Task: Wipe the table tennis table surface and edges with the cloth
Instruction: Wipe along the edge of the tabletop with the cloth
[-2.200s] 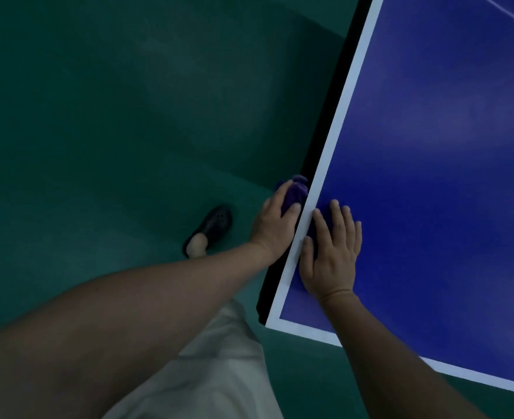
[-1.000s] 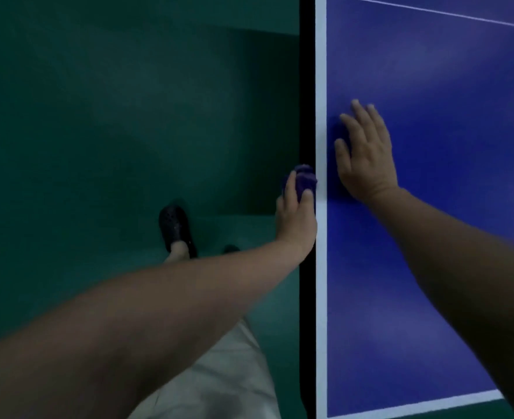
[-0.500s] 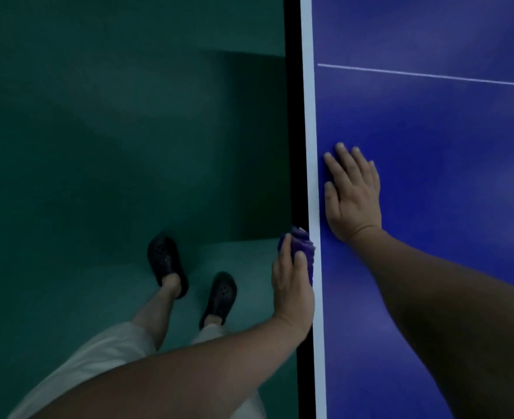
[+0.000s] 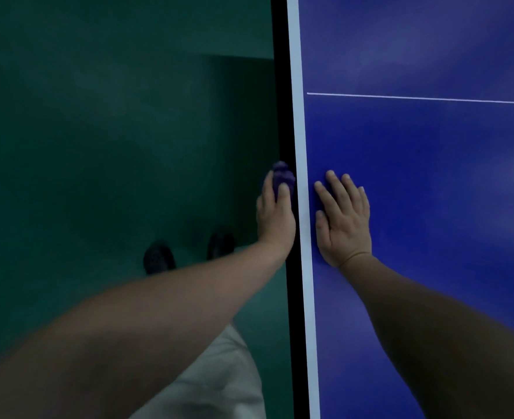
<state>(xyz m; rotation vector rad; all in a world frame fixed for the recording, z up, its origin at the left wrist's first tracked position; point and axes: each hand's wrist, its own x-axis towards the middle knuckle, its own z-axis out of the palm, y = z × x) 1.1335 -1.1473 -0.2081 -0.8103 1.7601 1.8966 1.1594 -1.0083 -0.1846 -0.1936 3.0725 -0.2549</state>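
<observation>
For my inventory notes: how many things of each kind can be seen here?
Hands: 2, left hand and right hand
Cloth: 1
Table tennis table: 1
Shoes: 2, left shoe and right shoe
Total: 6

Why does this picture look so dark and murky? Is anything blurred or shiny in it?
Head view: the light is dim, so the green floor goes nearly black toward the corners; the shoes are soft, shadowy blobs; pale hazy sheen shows on the blue table; the purple cloth in the left hand looks slightly smeared; the right hand is fairly sharp.
</observation>
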